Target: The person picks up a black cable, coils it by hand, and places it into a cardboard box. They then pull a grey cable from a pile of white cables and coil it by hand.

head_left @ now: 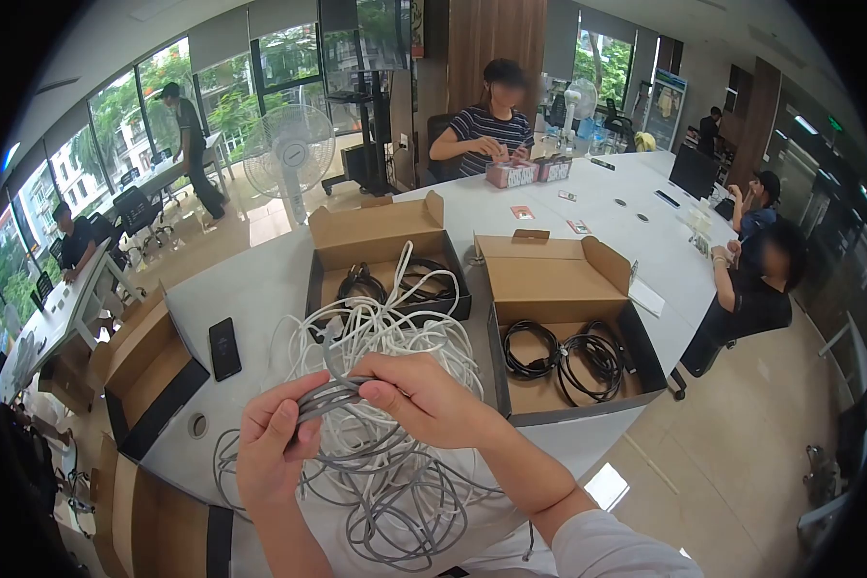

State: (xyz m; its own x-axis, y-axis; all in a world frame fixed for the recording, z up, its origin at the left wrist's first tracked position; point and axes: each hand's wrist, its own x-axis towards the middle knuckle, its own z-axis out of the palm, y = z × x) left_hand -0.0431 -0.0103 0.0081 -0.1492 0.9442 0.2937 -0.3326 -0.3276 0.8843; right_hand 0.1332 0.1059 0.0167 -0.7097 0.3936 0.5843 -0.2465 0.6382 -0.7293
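Observation:
My left hand [277, 441] is closed around a bundle of grey cable [334, 397], its thumb on top. My right hand [419, 397] pinches the same bundle at its right end. Beneath and beyond both hands lies a tangled heap of white cables [433, 352], with loose grey cable loops [405, 525] nearer to me. An open box [328, 231] behind the heap holds coiled black cables [361, 282]. Another open box [568, 270] to the right holds more black coils [588, 364].
A black phone [224, 349] lies left of the heap. Two open boxes [149, 371] [169, 520] stand at the left edge. Across the white table [607, 202], a person [482, 130] handles small red boxes [512, 175]. Another person [761, 275] sits at the right, near a monitor [694, 171].

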